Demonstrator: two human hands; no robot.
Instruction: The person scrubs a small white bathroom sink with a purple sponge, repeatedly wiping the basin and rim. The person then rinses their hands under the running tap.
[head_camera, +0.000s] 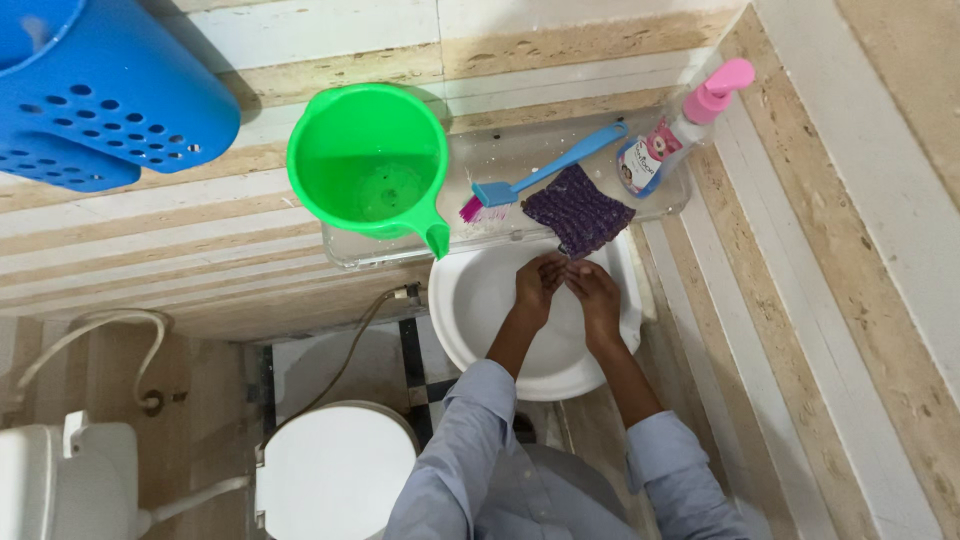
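Both my hands are down in a round white washbasin (470, 310), just under the front edge of a clear glass shelf (500, 160). My left hand (538, 285) and my right hand (595, 292) meet at the fingertips, fingers curled toward each other. I see nothing between them. The fingertips lie right below a purple knitted scrub cloth (578, 210) that hangs over the shelf's edge. Light blue sleeves cover both my forearms.
On the shelf stand a green jug (365, 165), a blue brush with pink bristles (545, 170) and a pump bottle with a pink top (680, 125). A blue perforated basket (100, 90) hangs upper left. A white toilet (335, 470) and hose (90, 335) are at lower left.
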